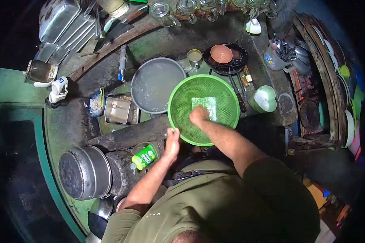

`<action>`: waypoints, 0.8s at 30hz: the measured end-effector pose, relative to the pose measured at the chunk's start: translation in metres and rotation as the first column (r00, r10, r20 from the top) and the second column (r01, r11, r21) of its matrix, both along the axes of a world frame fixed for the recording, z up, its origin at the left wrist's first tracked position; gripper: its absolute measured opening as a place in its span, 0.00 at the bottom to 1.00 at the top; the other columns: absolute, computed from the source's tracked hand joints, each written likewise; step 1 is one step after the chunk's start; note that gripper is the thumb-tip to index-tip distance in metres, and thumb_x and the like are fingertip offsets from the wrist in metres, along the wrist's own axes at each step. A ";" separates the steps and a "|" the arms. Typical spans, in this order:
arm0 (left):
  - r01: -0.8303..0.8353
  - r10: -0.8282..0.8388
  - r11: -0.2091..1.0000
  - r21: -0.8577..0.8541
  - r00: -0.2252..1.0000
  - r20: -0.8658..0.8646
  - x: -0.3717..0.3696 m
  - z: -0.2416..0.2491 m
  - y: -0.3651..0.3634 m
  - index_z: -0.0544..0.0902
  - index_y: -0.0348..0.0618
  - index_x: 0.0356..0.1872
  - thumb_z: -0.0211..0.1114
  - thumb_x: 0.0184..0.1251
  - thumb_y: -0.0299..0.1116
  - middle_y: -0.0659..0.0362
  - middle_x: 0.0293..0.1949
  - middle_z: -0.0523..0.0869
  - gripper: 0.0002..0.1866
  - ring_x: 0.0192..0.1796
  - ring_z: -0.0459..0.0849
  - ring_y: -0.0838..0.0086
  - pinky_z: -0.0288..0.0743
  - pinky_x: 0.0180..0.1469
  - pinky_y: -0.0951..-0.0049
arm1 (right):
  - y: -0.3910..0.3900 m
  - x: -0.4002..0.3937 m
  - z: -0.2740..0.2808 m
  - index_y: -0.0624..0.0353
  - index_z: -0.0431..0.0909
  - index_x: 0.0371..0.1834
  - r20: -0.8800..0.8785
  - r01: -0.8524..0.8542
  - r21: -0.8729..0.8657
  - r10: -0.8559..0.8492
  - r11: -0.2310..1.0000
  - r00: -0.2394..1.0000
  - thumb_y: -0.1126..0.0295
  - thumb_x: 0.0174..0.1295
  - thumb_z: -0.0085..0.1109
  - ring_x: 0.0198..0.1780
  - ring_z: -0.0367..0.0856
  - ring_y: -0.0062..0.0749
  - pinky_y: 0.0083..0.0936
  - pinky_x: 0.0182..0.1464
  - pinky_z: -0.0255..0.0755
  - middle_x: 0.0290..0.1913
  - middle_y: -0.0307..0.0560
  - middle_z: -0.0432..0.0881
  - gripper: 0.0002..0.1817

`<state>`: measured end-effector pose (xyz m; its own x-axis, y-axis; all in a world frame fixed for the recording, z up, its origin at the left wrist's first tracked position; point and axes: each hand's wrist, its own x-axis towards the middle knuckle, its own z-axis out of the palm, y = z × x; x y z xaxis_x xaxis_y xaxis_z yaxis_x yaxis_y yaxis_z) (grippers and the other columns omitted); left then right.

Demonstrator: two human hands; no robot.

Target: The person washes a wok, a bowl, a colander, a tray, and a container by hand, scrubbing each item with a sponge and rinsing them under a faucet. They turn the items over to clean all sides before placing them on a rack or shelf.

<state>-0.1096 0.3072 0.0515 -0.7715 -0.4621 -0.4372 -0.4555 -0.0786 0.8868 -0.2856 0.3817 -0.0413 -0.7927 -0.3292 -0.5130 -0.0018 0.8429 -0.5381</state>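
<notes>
In the head view a green mesh basket (182, 95) with a pale square patch in its base stands tilted at the front edge of the wash area. My left hand (173, 143) is at its lower left rim, thumb and fingers at the edge. Inside the basket my right hand (199, 116) is closed against the mesh beside the pale patch; anything in its fingers is hidden. Just behind and left lies a grey basin (156, 87) of cloudy water, partly overlapped by the basket.
Right of the basket are a green tub with suds (265, 99) and black pans with a brown bowl (221, 54). A metal cup (194, 57) stands behind. To the left are metal trays (117, 109), a large pot (85, 172) and a green soap pouch (143, 157).
</notes>
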 end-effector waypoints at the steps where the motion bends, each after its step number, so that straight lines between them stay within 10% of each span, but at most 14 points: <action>1: -0.139 0.152 0.983 0.121 0.983 -0.104 -0.016 0.002 -0.022 0.68 0.43 0.61 0.47 0.78 0.45 0.55 0.61 0.73 0.21 0.63 0.71 0.66 0.68 0.63 0.64 | -0.002 0.006 0.001 0.63 0.73 0.54 0.002 -0.003 -0.002 0.003 1.000 1.000 0.66 0.58 0.55 0.55 0.77 0.56 0.49 0.58 0.70 0.49 0.63 0.78 0.21; 3: -0.237 0.269 0.959 0.156 0.934 -0.235 -0.061 0.031 -0.037 0.67 0.40 0.64 0.46 0.79 0.42 0.54 0.61 0.73 0.21 0.62 0.71 0.68 0.64 0.65 0.67 | -0.011 0.019 0.016 0.67 0.78 0.43 -0.194 0.128 0.034 -0.119 0.991 0.974 0.68 0.58 0.52 0.42 0.84 0.52 0.45 0.47 0.76 0.37 0.61 0.84 0.15; 4: -0.217 0.225 0.974 0.059 0.933 -0.279 -0.078 0.059 -0.028 0.65 0.40 0.67 0.44 0.80 0.42 0.54 0.61 0.72 0.23 0.61 0.71 0.70 0.63 0.66 0.68 | -0.015 0.017 0.048 0.67 0.79 0.43 0.469 0.316 -0.209 -0.188 0.925 0.863 0.68 0.59 0.50 0.45 0.83 0.44 0.40 0.49 0.75 0.39 0.58 0.83 0.15; 9: -0.260 0.445 0.809 0.528 0.856 -0.261 -0.059 0.053 0.006 0.60 0.44 0.72 0.39 0.81 0.37 0.52 0.69 0.66 0.23 0.70 0.65 0.64 0.59 0.72 0.63 | -0.032 0.056 0.126 0.63 0.76 0.37 0.164 0.328 -0.635 -0.293 0.699 0.942 0.61 0.65 0.50 0.46 0.80 0.53 0.44 0.50 0.71 0.39 0.63 0.80 0.14; 13: -0.211 0.446 0.803 0.557 0.834 -0.326 -0.031 0.041 0.041 0.52 0.50 0.75 0.39 0.81 0.39 0.53 0.71 0.61 0.25 0.71 0.63 0.62 0.58 0.73 0.57 | -0.013 0.022 0.039 0.61 0.76 0.39 0.159 0.438 -0.145 -0.416 0.887 0.895 0.61 0.63 0.51 0.48 0.79 0.51 0.46 0.51 0.71 0.42 0.62 0.80 0.13; 16: -0.206 0.419 0.815 0.542 0.856 -0.305 -0.022 0.027 0.039 0.50 0.51 0.75 0.41 0.80 0.41 0.54 0.70 0.62 0.26 0.71 0.62 0.63 0.57 0.73 0.58 | -0.035 0.065 0.075 0.61 0.75 0.39 0.224 0.385 -0.426 -0.317 0.819 0.922 0.62 0.63 0.52 0.46 0.78 0.49 0.45 0.52 0.72 0.41 0.59 0.80 0.12; 17: -0.211 0.425 0.812 0.544 0.853 -0.303 -0.021 0.032 0.044 0.50 0.51 0.75 0.41 0.80 0.41 0.54 0.70 0.62 0.26 0.71 0.62 0.63 0.57 0.73 0.58 | -0.033 0.072 0.085 0.67 0.76 0.36 -0.025 0.248 -0.538 -0.309 0.806 0.951 0.67 0.62 0.51 0.39 0.83 0.50 0.42 0.41 0.77 0.40 0.61 0.82 0.12; 19: -0.255 0.473 0.775 0.579 0.842 -0.261 -0.020 0.049 0.056 0.49 0.53 0.75 0.43 0.80 0.38 0.53 0.70 0.62 0.27 0.71 0.61 0.63 0.55 0.74 0.59 | -0.020 0.061 0.020 0.68 0.76 0.35 0.070 0.223 -0.624 -0.230 0.749 0.971 0.68 0.61 0.51 0.39 0.82 0.52 0.45 0.43 0.76 0.39 0.63 0.82 0.12; 20: -0.277 0.455 0.764 0.582 0.871 -0.183 -0.013 0.046 0.059 0.49 0.48 0.73 0.46 0.79 0.37 0.53 0.69 0.61 0.28 0.72 0.58 0.65 0.53 0.74 0.61 | -0.014 0.043 0.011 0.68 0.75 0.36 -0.073 0.166 -0.425 -0.216 0.890 0.974 0.69 0.60 0.51 0.40 0.82 0.56 0.47 0.43 0.76 0.39 0.64 0.82 0.11; 23: -0.077 0.075 0.996 -0.036 0.996 -0.056 -0.018 0.036 0.016 0.62 0.38 0.65 0.50 0.77 0.38 0.52 0.64 0.68 0.22 0.68 0.63 0.69 0.55 0.71 0.66 | -0.002 0.008 0.019 0.70 0.76 0.38 -0.128 0.207 -0.116 -0.221 0.972 0.967 0.71 0.58 0.50 0.41 0.81 0.61 0.51 0.44 0.74 0.38 0.66 0.82 0.12; 24: -0.114 0.120 0.992 0.056 0.985 -0.125 -0.034 0.031 -0.005 0.63 0.37 0.66 0.51 0.77 0.39 0.53 0.64 0.70 0.24 0.67 0.65 0.69 0.56 0.70 0.68 | -0.002 0.009 0.016 0.70 0.76 0.39 -0.092 0.163 -0.100 -0.172 0.982 0.981 0.70 0.59 0.50 0.42 0.82 0.58 0.49 0.44 0.75 0.38 0.66 0.82 0.13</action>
<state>-0.1438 0.3023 0.0827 -0.7642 -0.5331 -0.3630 -0.3241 -0.1691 0.9308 -0.2762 0.3801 -0.0250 -0.8862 -0.2293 -0.4026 0.0779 0.7828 -0.6174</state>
